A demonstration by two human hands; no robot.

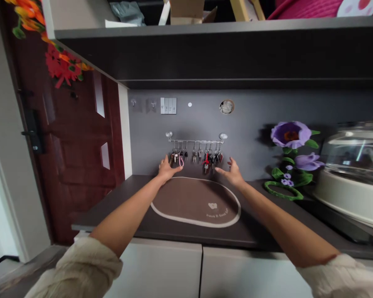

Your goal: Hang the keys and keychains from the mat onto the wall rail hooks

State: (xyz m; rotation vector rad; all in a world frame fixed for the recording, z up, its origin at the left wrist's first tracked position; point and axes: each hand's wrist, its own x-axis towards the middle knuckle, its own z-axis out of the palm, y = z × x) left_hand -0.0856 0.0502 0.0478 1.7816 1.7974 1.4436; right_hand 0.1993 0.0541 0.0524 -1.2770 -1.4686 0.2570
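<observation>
A metal hook rail (195, 141) is fixed to the grey wall by clear round mounts, and several bunches of keys (207, 159) hang from its hooks. My left hand (168, 169) is at the left end of the row, thumb and fingers apart, the thumb tip close to a pink loop (181, 160); whether it touches I cannot tell. My right hand (232, 173) is at the right end, its fingers spread and the thumb pointing toward the keys. Below both hands an oval brown mat (189, 198) with a pale border lies on the dark counter.
Overhead runs a dark shelf (205, 54) with boxes on it. To the right stand purple felt flowers (290, 135) and a white appliance with a clear cover (354, 178). A switch panel (168, 106) is on the wall. A dark red door (77, 165) is at left.
</observation>
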